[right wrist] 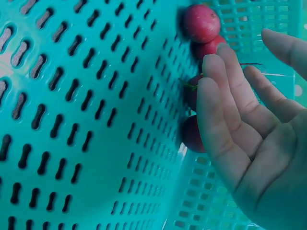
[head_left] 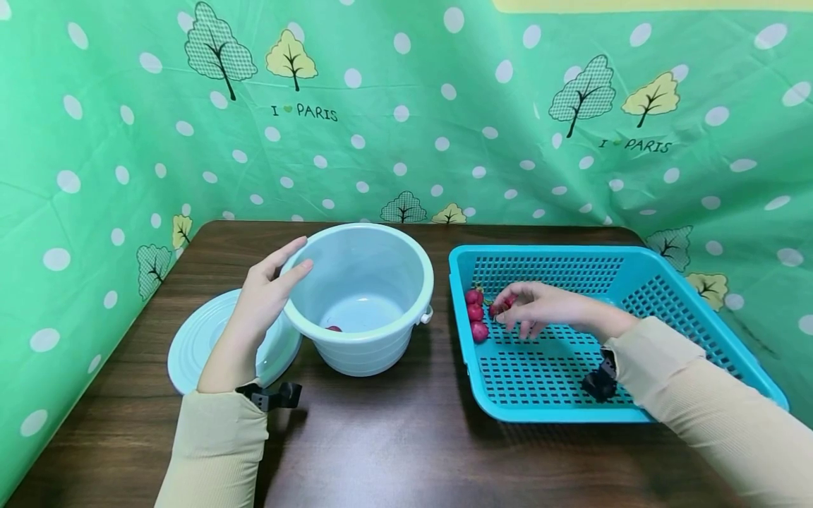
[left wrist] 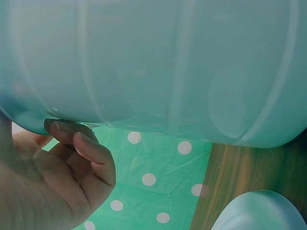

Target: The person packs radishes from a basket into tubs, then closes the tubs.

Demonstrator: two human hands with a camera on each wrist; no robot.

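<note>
My left hand (head_left: 269, 289) grips the left rim of a light blue bucket (head_left: 362, 353), the thumb lying over the edge. In the left wrist view its other fingers curl beside the rim, below the bucket wall (left wrist: 144, 62). A small red piece (head_left: 333, 328) shows low inside the bucket. Inside a blue basket (head_left: 571, 414), my right hand (head_left: 540, 307) reaches over red radishes (head_left: 479, 331) at the left wall. The right wrist view shows its fingers nearly straight in front of the radishes (right wrist: 202, 24), thumb apart; they partly hide some of them.
A round light blue lid (head_left: 197, 346) lies on the brown wooden table (head_left: 381, 437), left of the bucket and partly behind my left arm. Behind the table hangs a green polka-dot cloth (head_left: 406, 141). The bucket's handle joint (head_left: 426, 315) faces the basket.
</note>
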